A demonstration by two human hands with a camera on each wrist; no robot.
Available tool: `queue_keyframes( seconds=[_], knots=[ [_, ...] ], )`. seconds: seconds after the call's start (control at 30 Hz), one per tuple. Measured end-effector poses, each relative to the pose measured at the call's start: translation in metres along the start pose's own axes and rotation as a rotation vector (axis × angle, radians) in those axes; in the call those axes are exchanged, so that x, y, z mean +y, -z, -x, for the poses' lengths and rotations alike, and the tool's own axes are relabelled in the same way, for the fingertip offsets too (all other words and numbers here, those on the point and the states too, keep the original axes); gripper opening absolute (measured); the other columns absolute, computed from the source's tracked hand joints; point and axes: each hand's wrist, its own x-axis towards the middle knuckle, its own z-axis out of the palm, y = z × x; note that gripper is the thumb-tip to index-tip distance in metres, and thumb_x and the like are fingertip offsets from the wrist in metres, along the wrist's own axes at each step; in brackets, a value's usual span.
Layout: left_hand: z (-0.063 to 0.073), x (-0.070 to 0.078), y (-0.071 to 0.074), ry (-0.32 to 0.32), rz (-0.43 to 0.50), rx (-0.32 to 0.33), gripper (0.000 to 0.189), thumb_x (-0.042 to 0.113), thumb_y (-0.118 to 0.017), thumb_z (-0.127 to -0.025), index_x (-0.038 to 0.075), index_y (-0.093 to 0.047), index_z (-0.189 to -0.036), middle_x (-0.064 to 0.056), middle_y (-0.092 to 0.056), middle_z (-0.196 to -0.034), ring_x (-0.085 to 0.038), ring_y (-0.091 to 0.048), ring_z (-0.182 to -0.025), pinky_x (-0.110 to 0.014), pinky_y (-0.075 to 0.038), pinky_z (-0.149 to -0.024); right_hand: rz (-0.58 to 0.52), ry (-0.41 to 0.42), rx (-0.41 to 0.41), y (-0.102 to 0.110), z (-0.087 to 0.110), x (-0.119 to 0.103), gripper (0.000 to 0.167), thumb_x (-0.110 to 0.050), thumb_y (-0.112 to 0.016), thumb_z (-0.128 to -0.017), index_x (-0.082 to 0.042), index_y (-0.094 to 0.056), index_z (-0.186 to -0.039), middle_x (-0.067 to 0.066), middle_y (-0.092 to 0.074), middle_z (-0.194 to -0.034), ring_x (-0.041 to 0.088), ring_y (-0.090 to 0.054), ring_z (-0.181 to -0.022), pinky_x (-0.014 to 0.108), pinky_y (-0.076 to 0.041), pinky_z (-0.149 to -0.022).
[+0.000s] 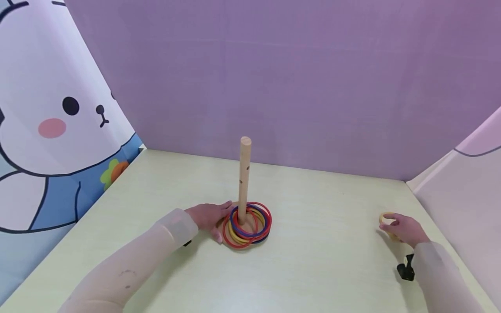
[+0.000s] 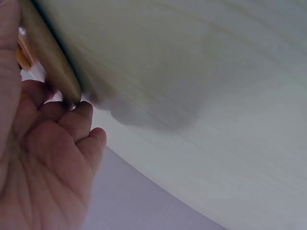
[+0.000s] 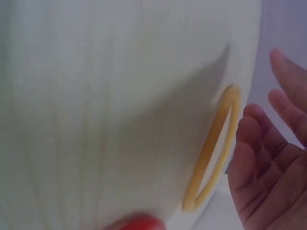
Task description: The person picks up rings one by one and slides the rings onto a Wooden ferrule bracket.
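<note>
A wooden peg (image 1: 244, 174) stands upright on a round wooden base near the middle of the table. Red, blue and yellow rings (image 1: 268, 217) lie loosely stacked around its foot. My left hand (image 1: 207, 216) holds the left edge of the base, thumb and fingers spread along the rim. In the left wrist view its curled fingertips meet the base's edge (image 2: 53, 52). Far to the right, a yellow ring (image 3: 209, 143) lies on the table. Over that ring is my right hand (image 1: 405, 229), fingers parted and slightly bent; the right wrist view shows them beside it.
The pale table (image 1: 313, 261) ends at a purple cloth backdrop (image 1: 274, 87). A cartoon-printed cloth (image 1: 39, 152) borders the left side, and a light cloth (image 1: 469, 191) the right. A blurred red shape (image 3: 139, 223) shows at the bottom of the right wrist view.
</note>
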Motion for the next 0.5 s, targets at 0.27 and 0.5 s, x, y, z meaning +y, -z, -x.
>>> queue_keyframes(
  seconds=[0.27,0.5],
  knots=[
    [-0.003,-0.002,-0.002,-0.01,-0.01,0.006,0.102,0.041,-0.082,-0.071,0.01,-0.027,-0.152,-0.01,-0.035,-0.152,-0.033,-0.053,-0.121,-0.046,-0.041,-0.102,0.162,0.035,-0.024,0.002,-0.007,0.013,0.049,-0.021,-0.067,-0.086,0.014,-0.055,-0.117,0.021,-0.065,-0.088,0.028,-0.06,-0.077,0.039,-0.046,-0.066],
    [-0.003,-0.003,-0.003,-0.015,-0.009,0.005,0.103,0.041,-0.082,-0.071,0.01,-0.027,-0.152,-0.011,-0.034,-0.152,-0.035,-0.052,-0.122,-0.047,-0.04,-0.102,0.179,0.038,-0.026,0.0,-0.008,0.02,0.044,-0.019,-0.068,-0.084,0.013,-0.059,-0.112,0.025,-0.067,-0.091,0.039,-0.062,-0.083,0.047,-0.047,-0.07]
  ],
)
